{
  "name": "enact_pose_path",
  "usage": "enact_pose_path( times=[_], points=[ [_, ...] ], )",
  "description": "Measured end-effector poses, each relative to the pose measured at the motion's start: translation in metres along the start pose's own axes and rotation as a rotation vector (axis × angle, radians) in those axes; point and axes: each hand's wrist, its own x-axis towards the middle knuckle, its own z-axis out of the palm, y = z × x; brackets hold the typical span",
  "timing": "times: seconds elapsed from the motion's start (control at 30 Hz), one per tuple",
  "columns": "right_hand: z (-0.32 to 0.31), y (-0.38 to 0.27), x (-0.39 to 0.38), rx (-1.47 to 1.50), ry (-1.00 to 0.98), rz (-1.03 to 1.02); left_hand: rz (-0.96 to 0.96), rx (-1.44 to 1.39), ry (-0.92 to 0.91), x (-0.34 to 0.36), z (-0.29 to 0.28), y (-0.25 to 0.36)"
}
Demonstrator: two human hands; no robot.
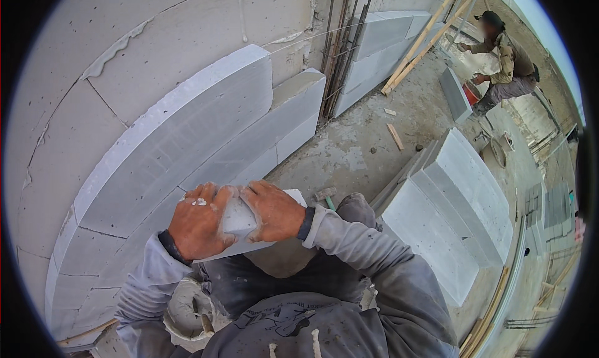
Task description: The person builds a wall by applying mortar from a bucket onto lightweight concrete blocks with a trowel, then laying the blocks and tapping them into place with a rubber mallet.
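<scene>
Both my hands are closed around a pale grey-white aerated concrete block (pixel 239 218), held in front of my knees beside the low block wall (pixel 181 133). My left hand (pixel 198 222) grips its left side, with white smears on the knuckles. On its other side my right hand (pixel 277 210) has its fingers curled over the top. Parts of the block show between and beyond the hands; the rest of it is covered by them. Below my left forearm stands a bucket (pixel 178 328) with grey mortar and a tool handle in it.
A mallet (pixel 326 197) with a green handle lies on the concrete floor beyond my knee. Stacked blocks (pixel 449 208) stand at my right. Upright rebar (pixel 342 58) rises at the wall's end, near leaning planks (pixel 430 39). Another person (pixel 508 61) crouches far right by a red bucket (pixel 471 93).
</scene>
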Motion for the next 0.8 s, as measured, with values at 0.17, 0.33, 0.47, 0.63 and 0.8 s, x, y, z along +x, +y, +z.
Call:
enact_pose_path(
  times=[0.17, 0.33, 0.47, 0.63, 0.8],
  points=[
    [-0.085, -0.021, 0.010, -0.099, 0.134, -0.265, 0.061, 0.015, 0.244, 0.008, -0.051, 0.014],
    [-0.212, -0.033, 0.033, -0.428, 0.330, -0.501, 0.130, 0.000, 0.532, 0.050, -0.121, 0.031],
    [-0.319, -0.040, 0.056, -0.531, 0.219, -0.614, 0.070, 0.241, 0.775, 0.102, -0.164, 0.030],
    [-0.382, -0.041, 0.063, -0.527, 0.097, -0.314, 0.093, 0.147, 0.869, 0.164, -0.161, 0.047],
    [-0.398, 0.013, 0.111, -0.713, 0.224, -0.326, 0.032, 0.089, 0.954, 0.231, -0.151, 0.040]
  ],
)
